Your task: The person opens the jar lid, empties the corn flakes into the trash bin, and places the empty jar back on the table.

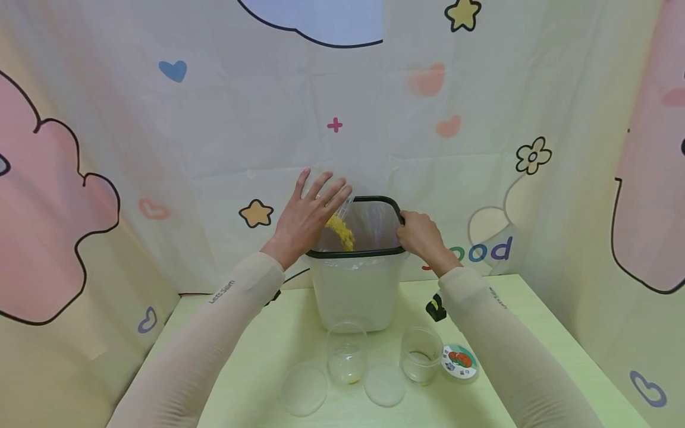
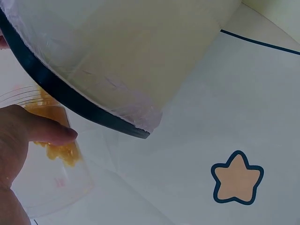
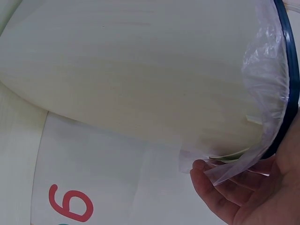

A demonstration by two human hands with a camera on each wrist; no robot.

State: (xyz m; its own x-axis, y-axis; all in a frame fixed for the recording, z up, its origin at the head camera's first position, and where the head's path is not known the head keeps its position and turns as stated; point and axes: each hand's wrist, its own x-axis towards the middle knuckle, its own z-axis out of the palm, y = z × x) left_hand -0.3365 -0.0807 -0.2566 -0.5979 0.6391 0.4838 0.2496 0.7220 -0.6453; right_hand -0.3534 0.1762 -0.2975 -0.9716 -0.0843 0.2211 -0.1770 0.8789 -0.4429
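Note:
My left hand (image 1: 307, 220) holds a clear plastic jar (image 2: 56, 187) tipped over the mouth of a pale bin (image 1: 355, 294). Lumpy yellow stuff (image 1: 341, 230) slides from the jar toward the bin's inside; its exact kind cannot be told. In the left wrist view, the thumb presses against the jar's side. My right hand (image 1: 423, 236) grips the bin's dark rim (image 1: 358, 254) on the right. A thin clear liner bag (image 3: 265, 65) is folded over that rim, and its loose edge hangs by the right fingers in the right wrist view.
Two clear jars, one nearer the middle (image 1: 348, 356) and one to the right (image 1: 421, 359), stand before the bin. Two clear lids (image 1: 304, 389) and a printed lid (image 1: 459, 361) lie around them. A small black object (image 1: 436, 308) is by the right sleeve. A patterned curtain (image 1: 225, 131) hangs behind.

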